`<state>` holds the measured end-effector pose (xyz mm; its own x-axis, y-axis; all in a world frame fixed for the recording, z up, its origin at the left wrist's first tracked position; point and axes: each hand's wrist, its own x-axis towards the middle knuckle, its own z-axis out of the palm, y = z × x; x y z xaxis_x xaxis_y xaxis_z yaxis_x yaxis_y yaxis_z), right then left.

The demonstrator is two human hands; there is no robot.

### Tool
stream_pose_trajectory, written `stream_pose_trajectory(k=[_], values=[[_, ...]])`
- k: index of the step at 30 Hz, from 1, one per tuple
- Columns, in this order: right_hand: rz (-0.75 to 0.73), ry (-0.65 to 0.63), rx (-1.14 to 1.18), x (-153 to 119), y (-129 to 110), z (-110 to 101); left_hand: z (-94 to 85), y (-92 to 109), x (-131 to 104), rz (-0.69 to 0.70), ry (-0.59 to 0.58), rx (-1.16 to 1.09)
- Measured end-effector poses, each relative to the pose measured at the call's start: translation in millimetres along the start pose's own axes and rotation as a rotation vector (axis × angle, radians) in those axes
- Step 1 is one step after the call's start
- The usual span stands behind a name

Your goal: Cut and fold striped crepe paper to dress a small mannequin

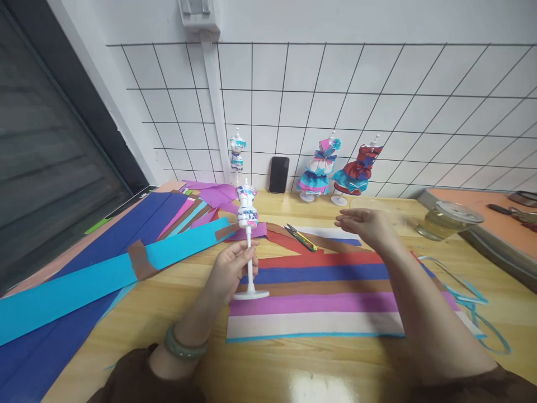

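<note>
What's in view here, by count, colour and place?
Held dress form: one, white, patterned torso, left hand
Other dress forms: three, multicoloured, by wall
Phone: one, black, by wall
Snips: one, yellow and dark, mid-table
Striped sheets: several, multicoloured, centre front
Loose strips: several, multicoloured, beside snips
Fanned sheets: several, mostly blue, left
Cord loops: several, light blue, right
Cup: one, clear, right
Raised surface: one, orange top, right
Small items: several, dark, on raised surface
Wall box: one, white, top
Slatted panel: one, dark, left
Tiled wall: one, white, back
Table: one, wooden, below
Bracelet: one, grey-green, left wrist
Left hand: one, bare, around stem
Right hand: one, bare, right of snips
</note>
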<state>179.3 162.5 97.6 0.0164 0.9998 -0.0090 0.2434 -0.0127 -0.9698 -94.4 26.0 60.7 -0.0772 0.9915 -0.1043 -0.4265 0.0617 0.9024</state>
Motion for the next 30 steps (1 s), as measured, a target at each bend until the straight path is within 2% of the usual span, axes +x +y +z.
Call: stream_pose_trajectory(k=[5, 12, 19, 24, 30], values=[[0.023, 0.138, -0.128, 15.1, 14.4, -26.8, -12.9, 7.0, 7.7, 0.061, 0.082, -0.074], [0.046, 0.209, -0.201, 26.8, 28.9, -36.7, -26.7, 7.7, 17.2, 0.087, 0.138, -0.116], [0.027, 0.225, -0.285, 35.5, 46.4, -52.1, -30.4, 6.2, 20.1, 0.089, 0.152, -0.139], [0.010, 0.312, -0.522, 37.8, 49.2, -67.6, -30.1, 7.0, 19.4, 0.073, 0.147, -0.137], [-0.033, 0.354, -0.732, 35.5, 55.8, -78.7, -30.1, 9.6, 18.2, 0.083, 0.133, -0.155]])
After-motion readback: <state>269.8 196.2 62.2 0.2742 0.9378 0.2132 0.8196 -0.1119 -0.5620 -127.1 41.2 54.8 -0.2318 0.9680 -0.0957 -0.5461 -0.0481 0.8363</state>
